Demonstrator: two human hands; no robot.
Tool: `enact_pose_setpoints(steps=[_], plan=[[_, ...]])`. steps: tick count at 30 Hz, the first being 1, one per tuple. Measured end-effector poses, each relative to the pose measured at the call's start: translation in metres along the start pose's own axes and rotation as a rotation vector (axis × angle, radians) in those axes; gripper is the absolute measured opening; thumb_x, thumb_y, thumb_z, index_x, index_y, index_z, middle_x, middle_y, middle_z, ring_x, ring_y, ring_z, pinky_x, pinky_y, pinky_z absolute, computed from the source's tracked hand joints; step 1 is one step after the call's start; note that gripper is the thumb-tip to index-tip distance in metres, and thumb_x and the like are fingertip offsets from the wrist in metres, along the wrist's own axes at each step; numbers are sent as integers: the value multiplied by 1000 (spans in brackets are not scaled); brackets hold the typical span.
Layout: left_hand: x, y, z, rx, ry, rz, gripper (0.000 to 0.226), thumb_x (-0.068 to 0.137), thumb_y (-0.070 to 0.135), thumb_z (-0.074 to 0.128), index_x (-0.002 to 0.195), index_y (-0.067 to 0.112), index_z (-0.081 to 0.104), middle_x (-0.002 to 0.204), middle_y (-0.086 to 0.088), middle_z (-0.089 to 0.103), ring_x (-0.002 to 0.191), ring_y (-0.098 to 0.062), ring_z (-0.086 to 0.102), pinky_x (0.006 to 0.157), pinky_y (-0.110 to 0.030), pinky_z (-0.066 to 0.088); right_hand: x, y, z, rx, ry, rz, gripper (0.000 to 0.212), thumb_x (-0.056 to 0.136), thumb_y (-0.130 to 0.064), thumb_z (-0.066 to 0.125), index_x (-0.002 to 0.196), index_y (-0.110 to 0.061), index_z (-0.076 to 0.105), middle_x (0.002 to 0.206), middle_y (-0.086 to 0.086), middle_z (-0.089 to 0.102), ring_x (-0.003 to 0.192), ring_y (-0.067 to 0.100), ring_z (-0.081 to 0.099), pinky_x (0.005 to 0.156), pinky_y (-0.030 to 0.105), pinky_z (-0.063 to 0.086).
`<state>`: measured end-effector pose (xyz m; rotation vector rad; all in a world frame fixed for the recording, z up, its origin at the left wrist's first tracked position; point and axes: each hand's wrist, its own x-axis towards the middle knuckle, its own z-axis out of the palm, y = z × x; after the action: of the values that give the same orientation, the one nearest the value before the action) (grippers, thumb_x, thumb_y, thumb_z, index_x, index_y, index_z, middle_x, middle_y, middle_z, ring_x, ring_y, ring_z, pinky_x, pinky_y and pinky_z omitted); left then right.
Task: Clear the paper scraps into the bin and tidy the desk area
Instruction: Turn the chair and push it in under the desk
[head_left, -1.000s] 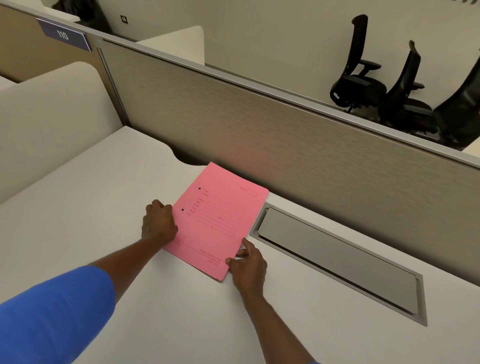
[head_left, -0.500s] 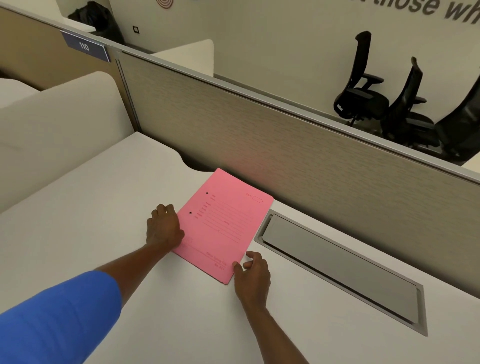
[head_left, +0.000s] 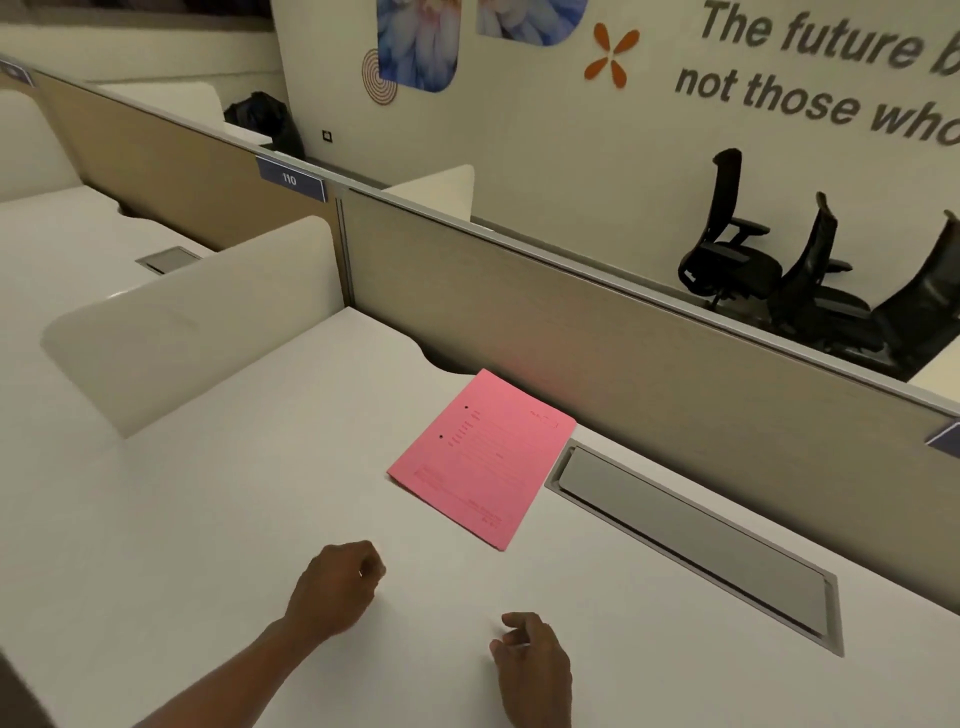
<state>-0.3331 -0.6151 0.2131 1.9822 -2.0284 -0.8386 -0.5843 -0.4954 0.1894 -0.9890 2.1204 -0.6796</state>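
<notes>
The pink folder (head_left: 483, 457) lies flat on the white desk (head_left: 208, 519), turned at an angle, with its far corner close to the base of the tan partition (head_left: 597, 353). Two dark punch holes show near its left edge, and faint printed lines cross its face, too blurred to read. Just beside the folder's right edge sits the grey cable hatch (head_left: 691, 540), a long metal-framed flap set into the desk and running away to the right along the partition.

Neither hand touches the folder. The left hand (head_left: 335, 587) is near the folder's near-left side, a clear gap of bare desk between them; its fingers are curled loosely inward and hold nothing that can be seen. The right hand (head_left: 535, 665) is nearer the camera, below the folder's near corner, fingers bent and slightly parted, also empty as far as the view allows; whether either hand rests on the desk or hangs just above it cannot be told.

Left of the folder a rounded cream divider (head_left: 197, 322) stands along the desk's side. Up and left of the folder, a blue number tag (head_left: 291, 179) reading 110 is fixed to the partition's top rail. Beyond the partition, to the folder's far right, several black office chairs (head_left: 810, 280) stand against a wall with large lettering (head_left: 821, 67).
</notes>
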Motion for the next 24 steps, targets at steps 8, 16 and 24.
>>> enact_pose_setpoints(steps=[8,16,24], plan=[[-139,-81,-11,-17,-109,8,17,98,39,66,86,30,72,92,15,74,88,-6,69,85,-30,59,-124,30,15,-10,-11,-67,29,88,-25,78,112,-38,68,99,-12,71,86,7,71,91,35,56],[-268,-153,-9,-31,-205,-37,12,98,37,71,98,26,77,97,11,77,92,-8,72,91,-36,63,-234,80,25,-82,-36,-111,22,92,-27,74,110,-37,69,97,-16,70,85,2,69,80,28,55],[-384,-215,23,14,-389,-158,14,97,47,70,85,39,65,87,10,74,81,-4,70,73,-28,58,-319,128,34,-255,-190,-150,15,91,-27,72,94,-42,72,90,-25,72,86,-5,66,77,15,47]])
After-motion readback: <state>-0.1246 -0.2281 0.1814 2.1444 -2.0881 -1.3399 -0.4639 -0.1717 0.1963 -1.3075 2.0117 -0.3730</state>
